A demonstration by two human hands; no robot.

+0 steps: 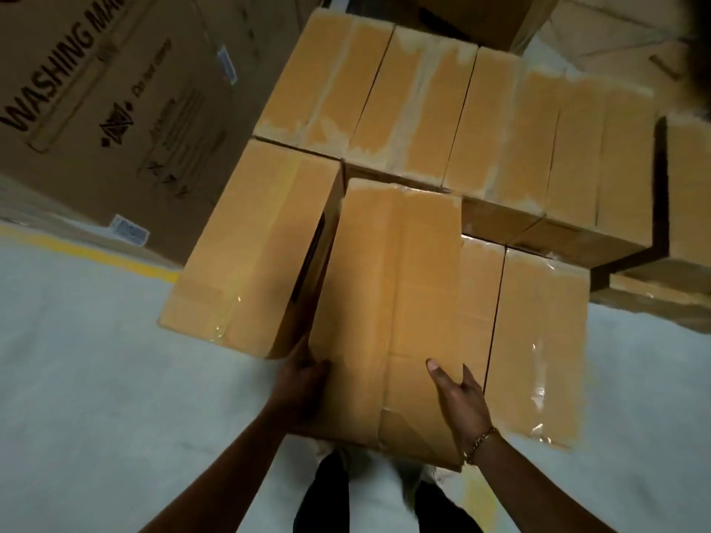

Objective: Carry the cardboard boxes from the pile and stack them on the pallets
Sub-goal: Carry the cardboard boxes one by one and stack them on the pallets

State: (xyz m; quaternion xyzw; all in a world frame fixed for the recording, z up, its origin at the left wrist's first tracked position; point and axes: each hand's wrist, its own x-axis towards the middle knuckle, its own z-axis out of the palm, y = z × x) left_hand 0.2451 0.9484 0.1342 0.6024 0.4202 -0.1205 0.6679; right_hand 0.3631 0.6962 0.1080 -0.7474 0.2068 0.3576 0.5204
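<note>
Grey floor (77, 378) | box (388, 302) between left hand (304, 375) and right hand (458, 394) | hands clasp sides

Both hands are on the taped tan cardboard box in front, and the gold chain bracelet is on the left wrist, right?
No. The head view shows the gold chain bracelet on the right wrist, not the left. The left hand and right hand are both on the taped tan cardboard box.
</note>
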